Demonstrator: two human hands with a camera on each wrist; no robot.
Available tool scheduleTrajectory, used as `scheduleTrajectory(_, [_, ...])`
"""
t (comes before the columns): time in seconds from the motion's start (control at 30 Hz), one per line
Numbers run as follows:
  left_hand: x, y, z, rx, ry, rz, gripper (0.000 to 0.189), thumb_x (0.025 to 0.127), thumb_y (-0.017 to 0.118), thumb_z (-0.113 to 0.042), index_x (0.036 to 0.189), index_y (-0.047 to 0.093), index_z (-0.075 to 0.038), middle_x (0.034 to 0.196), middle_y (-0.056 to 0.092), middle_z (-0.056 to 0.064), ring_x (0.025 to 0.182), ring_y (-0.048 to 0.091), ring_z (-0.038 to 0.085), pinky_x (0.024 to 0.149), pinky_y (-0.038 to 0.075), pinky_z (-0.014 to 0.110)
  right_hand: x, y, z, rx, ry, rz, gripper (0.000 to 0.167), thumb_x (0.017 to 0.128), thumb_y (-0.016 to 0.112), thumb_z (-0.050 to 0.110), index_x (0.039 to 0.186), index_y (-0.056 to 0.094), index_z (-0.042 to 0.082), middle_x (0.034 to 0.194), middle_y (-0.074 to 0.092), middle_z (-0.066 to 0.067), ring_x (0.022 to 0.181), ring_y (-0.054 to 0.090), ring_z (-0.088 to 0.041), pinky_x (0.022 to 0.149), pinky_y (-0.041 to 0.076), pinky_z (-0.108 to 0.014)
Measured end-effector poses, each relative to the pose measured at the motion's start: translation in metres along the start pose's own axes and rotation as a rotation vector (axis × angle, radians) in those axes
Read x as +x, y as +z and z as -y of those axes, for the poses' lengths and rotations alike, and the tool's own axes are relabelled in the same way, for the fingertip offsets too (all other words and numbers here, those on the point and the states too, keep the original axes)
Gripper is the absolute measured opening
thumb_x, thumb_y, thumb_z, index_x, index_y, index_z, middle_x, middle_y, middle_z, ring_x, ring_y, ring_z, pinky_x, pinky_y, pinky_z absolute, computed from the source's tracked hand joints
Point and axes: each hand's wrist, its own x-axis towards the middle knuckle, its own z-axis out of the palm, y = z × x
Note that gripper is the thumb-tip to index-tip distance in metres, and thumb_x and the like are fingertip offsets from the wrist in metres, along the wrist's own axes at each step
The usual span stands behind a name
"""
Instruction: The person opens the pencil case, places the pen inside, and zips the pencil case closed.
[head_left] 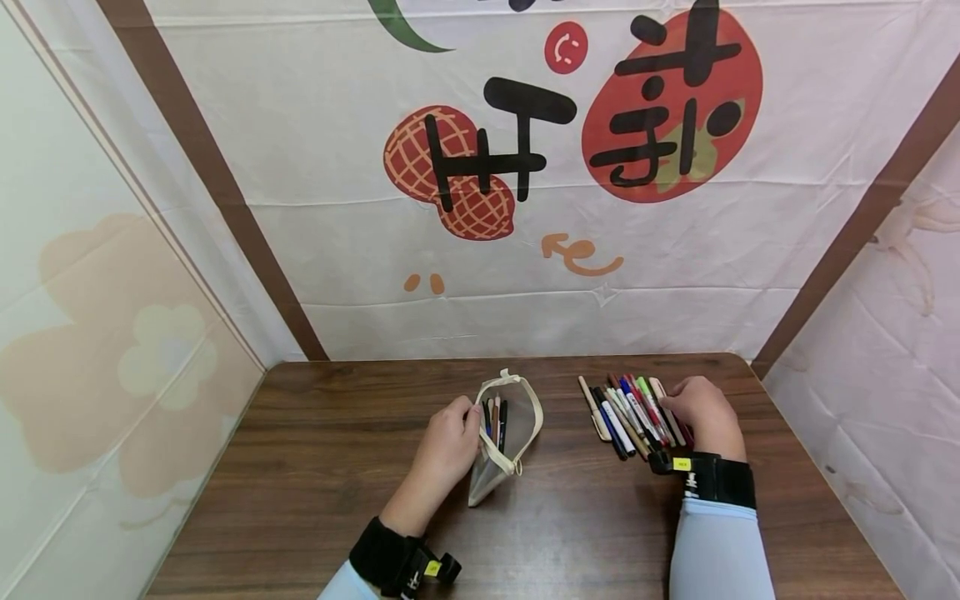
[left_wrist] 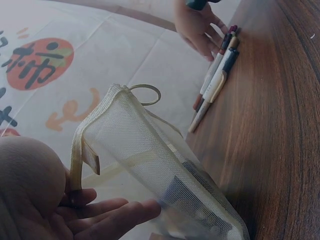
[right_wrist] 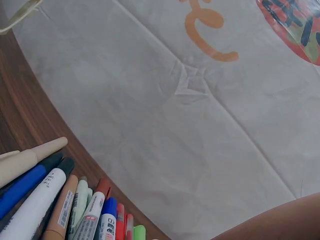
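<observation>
A pale mesh zip pouch (head_left: 489,477) with a cream rim stands with its mouth spread wide, holding several pens (head_left: 495,421). My left hand (head_left: 448,442) pinches the pouch's left rim between thumb and forefinger; its other fingers extend beside the mesh in the left wrist view. To the right, several pens and markers (head_left: 633,417) lie side by side in a slanting row. My right hand (head_left: 705,410) is at the right end of this row, its fingertips touching the outermost pens. In the left wrist view the right hand's fingers (left_wrist: 200,42) look spread and loosely extended.
Both hands work over a brown wood-grain table (head_left: 322,467). Behind its back edge hangs a white printed cloth (head_left: 337,250), with more cloth panels at left and right. A black strap with a small camera (head_left: 720,479) sits on each wrist.
</observation>
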Motion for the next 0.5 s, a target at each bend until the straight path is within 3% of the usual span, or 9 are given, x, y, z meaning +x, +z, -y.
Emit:
scheduleTrajectory(0.23, [-0.001,0.001,0.001,0.0,0.004,-0.003,0.03,0.119,0.054,-0.017,0.091,0.062,-0.01,0.07,0.062,0.0,0.061,0.056,0.012,0.061,0.048,0.03,0.004,0.005,-0.001,-0.018,-0.035,0.004,0.046,0.106,0.076,0.023,0.132,0.073,-0.014,0.135,0.073,-0.037,0.117,0.074,-0.05,0.103,0.061,-0.063])
scheduleTrajectory(0.5, [-0.001,0.001,0.002,0.01,0.006,-0.006,0.03,0.119,0.054,-0.018,0.092,0.063,-0.011,0.07,0.063,-0.001,0.062,0.056,0.011,0.061,0.049,0.03,0.019,0.011,-0.008,-0.004,-0.012,0.023,0.034,0.103,0.079,0.021,0.122,0.081,-0.007,0.117,0.079,-0.029,0.097,0.076,-0.035,0.088,0.066,-0.053])
